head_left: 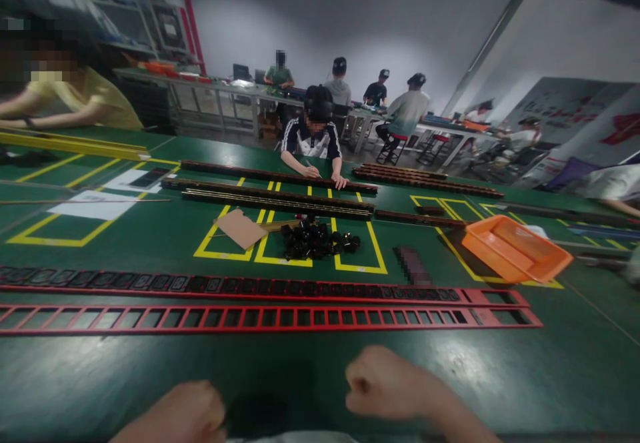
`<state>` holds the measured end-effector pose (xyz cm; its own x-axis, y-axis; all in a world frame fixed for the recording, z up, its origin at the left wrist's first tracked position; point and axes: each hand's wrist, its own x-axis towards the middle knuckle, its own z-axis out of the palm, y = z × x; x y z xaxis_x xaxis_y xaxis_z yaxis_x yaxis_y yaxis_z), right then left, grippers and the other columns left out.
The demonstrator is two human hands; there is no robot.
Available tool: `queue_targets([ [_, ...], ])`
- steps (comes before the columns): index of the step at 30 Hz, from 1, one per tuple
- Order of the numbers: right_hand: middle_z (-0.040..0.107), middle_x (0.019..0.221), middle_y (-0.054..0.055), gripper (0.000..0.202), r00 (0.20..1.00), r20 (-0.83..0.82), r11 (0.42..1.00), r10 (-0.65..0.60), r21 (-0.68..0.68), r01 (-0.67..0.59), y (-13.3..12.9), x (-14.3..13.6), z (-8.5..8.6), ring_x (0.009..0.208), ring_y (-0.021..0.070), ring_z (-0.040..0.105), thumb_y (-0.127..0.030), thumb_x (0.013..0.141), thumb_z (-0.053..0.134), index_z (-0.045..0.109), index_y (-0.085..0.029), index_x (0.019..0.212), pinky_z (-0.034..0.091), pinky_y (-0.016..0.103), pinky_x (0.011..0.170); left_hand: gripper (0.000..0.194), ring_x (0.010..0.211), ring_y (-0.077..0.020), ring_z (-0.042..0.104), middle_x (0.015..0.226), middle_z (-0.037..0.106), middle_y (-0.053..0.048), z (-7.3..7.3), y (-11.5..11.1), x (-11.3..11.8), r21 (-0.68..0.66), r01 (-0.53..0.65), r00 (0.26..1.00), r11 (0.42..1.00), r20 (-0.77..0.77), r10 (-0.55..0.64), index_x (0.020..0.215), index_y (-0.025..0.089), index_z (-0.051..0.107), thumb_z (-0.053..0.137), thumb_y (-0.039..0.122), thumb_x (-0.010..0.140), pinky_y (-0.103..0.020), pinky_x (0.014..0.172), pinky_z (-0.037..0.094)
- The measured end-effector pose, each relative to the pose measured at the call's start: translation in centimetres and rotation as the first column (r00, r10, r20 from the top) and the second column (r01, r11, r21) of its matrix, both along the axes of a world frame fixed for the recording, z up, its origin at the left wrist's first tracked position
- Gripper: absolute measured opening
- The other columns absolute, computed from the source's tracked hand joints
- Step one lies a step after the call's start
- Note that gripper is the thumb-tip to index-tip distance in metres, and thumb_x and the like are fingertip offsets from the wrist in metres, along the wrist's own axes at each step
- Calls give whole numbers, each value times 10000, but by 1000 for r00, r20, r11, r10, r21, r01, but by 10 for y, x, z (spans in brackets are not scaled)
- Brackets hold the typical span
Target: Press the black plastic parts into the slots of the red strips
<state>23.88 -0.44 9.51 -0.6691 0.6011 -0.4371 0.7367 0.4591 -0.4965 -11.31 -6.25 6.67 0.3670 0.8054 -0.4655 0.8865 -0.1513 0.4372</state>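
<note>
My left hand [187, 411] is at the bottom edge, curled into a fist over the green table [280, 363]. Nothing sticks out of it. My right hand [383, 383], farther right, is likewise a closed fist, with no object showing in its curled fingers. Both hands are apart from the nearest thing, a long red frame [280, 317] with a row of rectangular openings. Just behind it lies a second red frame [483, 294], most of its openings filled with black socket-like inserts [215, 285]. A heap of small black parts [310, 237] sits beyond the frames.
A tilted orange bin [515, 249] is at the right. Brown cardboard [240, 229] lies left of the black parts. Long dark rails [275, 199] cross the table. Opposite, a person [310, 133] leans over a rail, holding a pen-like tool. Another person [100, 99] is at far left.
</note>
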Motion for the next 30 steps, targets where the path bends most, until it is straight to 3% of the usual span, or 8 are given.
queue_targets([
  [2,681,790,-10,88,984,-43,953,-171,247,177,47,-18,-1,703,130,608,-267,822,647,684,-200,866,381,227,602,214,848,-197,597,897,651,-40,-10,34,24,61,26,1000,998,4,-27,852,196,655,486,291,941,-352,800,476],
  [4,688,877,1,150,928,-82,821,-364,442,362,101,-38,-9,750,136,621,-251,837,634,660,-215,980,415,229,652,221,901,-209,583,932,639,-62,-22,66,53,356,28,999,934,20,-37,864,192,638,446,262,948,-344,811,448],
  [7,626,1165,70,271,885,-118,723,-450,534,439,162,-61,-33,1006,185,610,-222,911,529,589,-205,1175,452,267,788,134,969,-234,553,1004,612,-82,-40,92,89,624,66,997,779,-12,-75,947,191,622,499,238,920,-388,877,420],
  [9,575,1236,84,292,874,-123,692,-470,564,451,183,-68,-50,1028,197,602,-257,919,528,571,-206,1203,467,281,793,133,990,-246,532,1027,597,-76,-50,96,103,682,52,998,730,-7,-65,990,198,610,531,268,911,-421,912,404],
  [14,523,1257,83,309,881,-120,662,-457,616,427,196,-72,-80,1051,217,562,-263,874,597,581,-221,1179,471,320,838,193,1022,-247,504,1109,561,-69,-66,85,107,710,-26,998,704,60,-24,1057,219,598,570,328,901,-413,892,412],
  [18,526,1263,87,275,890,-144,647,-432,639,417,198,-71,-92,1157,273,468,-168,842,600,601,-229,1110,389,428,975,182,1051,-248,495,1129,554,-64,-70,84,105,709,-19,996,705,74,-47,1050,234,605,547,345,917,-418,901,409],
  [22,527,1267,94,284,877,-202,638,-435,619,459,198,-66,-101,1179,302,443,-141,822,617,605,-233,1091,351,485,1002,176,1043,-249,496,1123,557,-68,-71,85,105,701,-27,996,713,83,-43,992,217,601,556,365,909,-419,897,411],
  [30,556,1192,100,455,776,-452,654,-439,432,622,201,-53,-115,1108,251,547,-100,766,602,574,-192,1211,438,405,976,177,1028,-250,497,1108,562,-70,-71,84,106,715,-31,997,699,70,-28,1006,217,594,543,359,912,-414,887,411],
])
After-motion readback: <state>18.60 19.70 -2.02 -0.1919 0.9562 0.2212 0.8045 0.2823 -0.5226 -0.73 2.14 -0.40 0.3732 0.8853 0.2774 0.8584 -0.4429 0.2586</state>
